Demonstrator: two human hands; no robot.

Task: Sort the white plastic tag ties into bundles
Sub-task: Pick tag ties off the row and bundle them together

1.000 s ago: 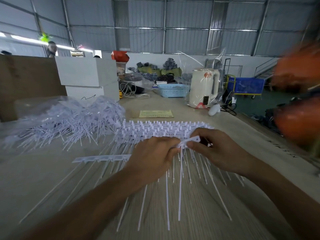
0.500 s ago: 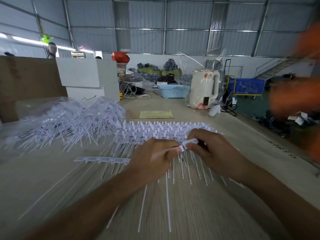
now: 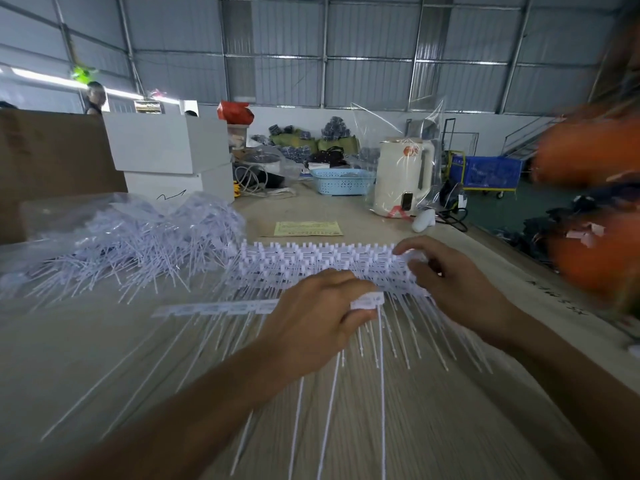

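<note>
I see matt white plastic tag ties on a pale, matt wood-grain table — toward its far edge, a glossy cream plastic kettle under crinkled clear film, and a perforated blue plastic basket.

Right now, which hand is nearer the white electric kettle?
Right. The right hand rests on the far right end of the tag tie rows, in front of the white electric kettle. The left hand sits nearer the person and further left, pinching a small bundle.
</note>
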